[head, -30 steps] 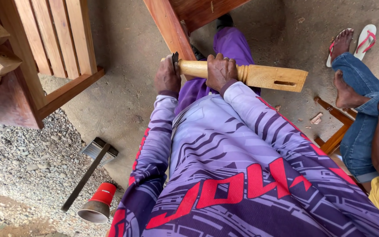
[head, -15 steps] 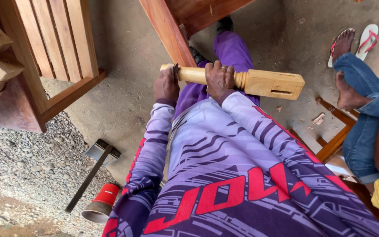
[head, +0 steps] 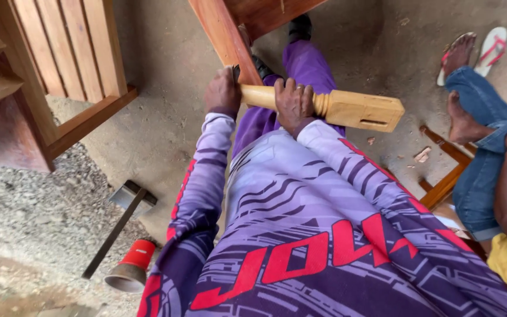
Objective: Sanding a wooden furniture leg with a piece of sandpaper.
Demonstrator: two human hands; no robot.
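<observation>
A: What lies at nine o'clock of the hands?

B: A hammer [head: 121, 226] and a red-collared cup [head: 129, 274], well apart on the ground.

A: And the left hand [head: 222, 91]?

B: Clenched at the round end of the turned wooden leg [head: 330, 107]; a dark tool seems to be in it, too small to tell.

A: The right hand [head: 293, 104]?

B: Grasping the leg's rounded shaft, just beside the left. The leg's long axis runs from nine o'clock to three, its square mortised end past the right hand, which is nearer to it.
</observation>
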